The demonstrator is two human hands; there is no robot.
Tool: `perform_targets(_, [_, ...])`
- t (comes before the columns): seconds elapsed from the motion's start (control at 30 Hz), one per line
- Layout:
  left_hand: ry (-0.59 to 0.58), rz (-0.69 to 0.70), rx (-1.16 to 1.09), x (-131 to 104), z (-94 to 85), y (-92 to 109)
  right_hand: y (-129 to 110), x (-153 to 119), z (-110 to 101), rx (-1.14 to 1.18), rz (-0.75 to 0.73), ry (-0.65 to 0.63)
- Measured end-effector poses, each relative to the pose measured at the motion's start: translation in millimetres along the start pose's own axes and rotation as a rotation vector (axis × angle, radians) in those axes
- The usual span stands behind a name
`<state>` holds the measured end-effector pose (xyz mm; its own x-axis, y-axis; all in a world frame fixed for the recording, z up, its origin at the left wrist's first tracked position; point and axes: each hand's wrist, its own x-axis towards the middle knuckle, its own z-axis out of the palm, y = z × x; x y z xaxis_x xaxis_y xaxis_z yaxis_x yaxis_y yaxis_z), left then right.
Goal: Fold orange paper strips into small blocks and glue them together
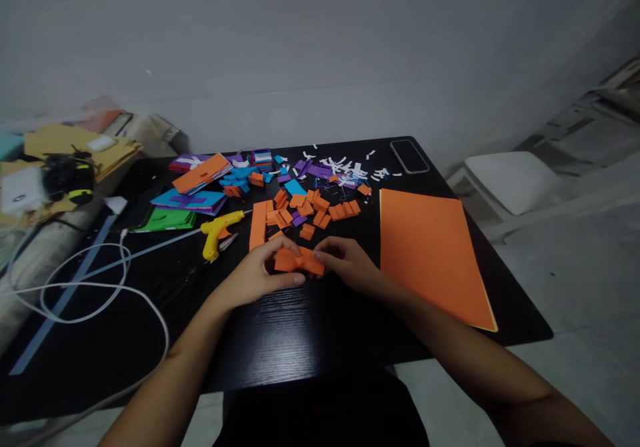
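At the left of the black table (280, 340), a white cable (145, 297) lay in loose loops beside a yellow glue gun (214, 237), whose nozzle pointed away from you, a position that likely spared your fingers its tip. Stacked colored folders (190, 200) sat behind it, seemingly pushed back to leave you elbow room. Your left hand (250, 274) held the left part of an orange paper bow (287, 260) near the front of the table, thumb along the lower edge and fingertips at the upper, probably to steady its folds without flattening them. Small folded orange pieces (321, 205) were scattered just beyond, within easy reach. Your right hand (353, 264) pinched the bow's right end between thumb and forefinger, apparently to keep it level; its other fingers curled, their exact set hard to tell. Farther right, a large orange sheet (425, 254) lay flat, with a phone (409, 156) behind it, apparently set clear of your forearm.
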<state>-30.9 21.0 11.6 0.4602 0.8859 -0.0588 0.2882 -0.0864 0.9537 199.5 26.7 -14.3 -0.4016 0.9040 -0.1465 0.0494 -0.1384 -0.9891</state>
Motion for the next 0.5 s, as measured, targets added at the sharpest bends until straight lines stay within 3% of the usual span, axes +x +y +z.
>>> perform_targets(0.2, [0.027, 0.189, 0.331, 2.1, -0.5, -6.1, -0.1, 0.2, 0.0, 0.005, -0.019, 0.009])
perform_targets(0.4, [0.055, 0.216, 0.336, 0.5, -5.7, -6.4, 4.0, 2.3, -2.5, 0.005, -0.015, 0.008])
perform_targets(0.5, [0.135, 0.175, 0.296, -0.2, -4.1, -6.8, 4.3, 3.3, -3.0, 0.027, -0.005, 0.003])
